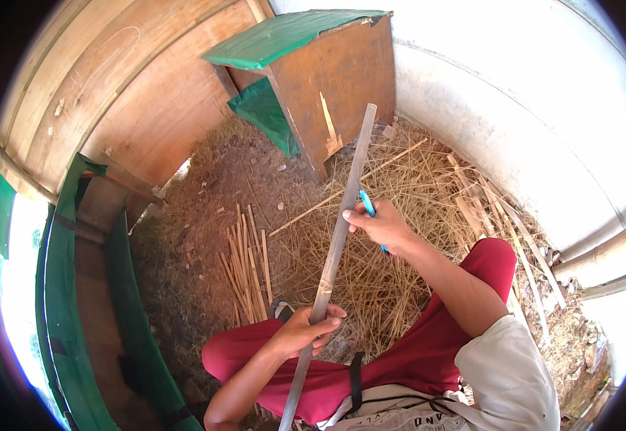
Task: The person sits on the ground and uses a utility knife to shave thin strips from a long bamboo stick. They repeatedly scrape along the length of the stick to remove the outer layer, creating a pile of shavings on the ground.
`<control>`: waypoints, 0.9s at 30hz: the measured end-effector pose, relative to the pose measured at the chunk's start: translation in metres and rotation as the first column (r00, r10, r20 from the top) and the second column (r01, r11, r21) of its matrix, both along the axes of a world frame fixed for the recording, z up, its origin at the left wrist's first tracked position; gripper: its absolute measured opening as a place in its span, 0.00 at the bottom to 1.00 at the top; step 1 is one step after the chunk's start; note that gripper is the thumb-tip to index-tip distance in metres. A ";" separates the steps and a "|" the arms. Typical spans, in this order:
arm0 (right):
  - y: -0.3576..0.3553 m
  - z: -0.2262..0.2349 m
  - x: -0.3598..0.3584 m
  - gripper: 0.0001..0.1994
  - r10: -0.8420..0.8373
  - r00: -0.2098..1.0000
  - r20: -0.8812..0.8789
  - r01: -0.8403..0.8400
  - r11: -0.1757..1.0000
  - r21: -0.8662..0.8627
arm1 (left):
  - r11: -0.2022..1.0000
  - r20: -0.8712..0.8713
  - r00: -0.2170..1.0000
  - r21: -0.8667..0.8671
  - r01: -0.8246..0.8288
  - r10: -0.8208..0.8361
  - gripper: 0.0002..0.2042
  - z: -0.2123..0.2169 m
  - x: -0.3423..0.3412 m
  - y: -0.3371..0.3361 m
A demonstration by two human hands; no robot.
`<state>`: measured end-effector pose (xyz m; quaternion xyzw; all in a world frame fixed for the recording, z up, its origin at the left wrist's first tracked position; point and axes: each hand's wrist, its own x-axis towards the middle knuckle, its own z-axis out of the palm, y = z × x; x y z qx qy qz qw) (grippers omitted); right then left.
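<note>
A long grey bamboo strip runs slanted from near my lap up toward the wooden box. My left hand grips its lower part, close to my knee. My right hand is closed round a knife with a blue handle and rests against the strip about halfway up. I sit on the ground in red trousers. A bundle of thin split sticks lies on the ground left of the strip.
Pale shavings and straw cover the dirt ahead. A brown wooden box with a green top stands at the back. Plywood panels stand on the left, a white wall on the right, with loose slats along it.
</note>
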<state>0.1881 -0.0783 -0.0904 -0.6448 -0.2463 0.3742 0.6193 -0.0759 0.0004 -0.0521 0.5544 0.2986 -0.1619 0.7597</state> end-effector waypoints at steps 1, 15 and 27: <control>0.000 -0.002 0.003 0.13 -0.024 1.000 -0.005 0.024 1.000 0.019 | 0.999 -0.018 1.000 0.039 -0.023 0.024 0.14 -0.002 0.004 -0.004; -0.017 -0.012 -0.048 0.13 0.378 0.428 0.821 0.039 0.900 -0.435 | 0.807 0.009 0.999 0.590 0.023 -0.035 0.22 -0.036 0.017 0.010; 0.008 -0.040 -0.038 0.06 0.465 0.449 0.763 0.210 0.776 -0.595 | 0.798 -0.141 0.990 0.599 0.072 0.016 0.18 -0.046 0.002 -0.013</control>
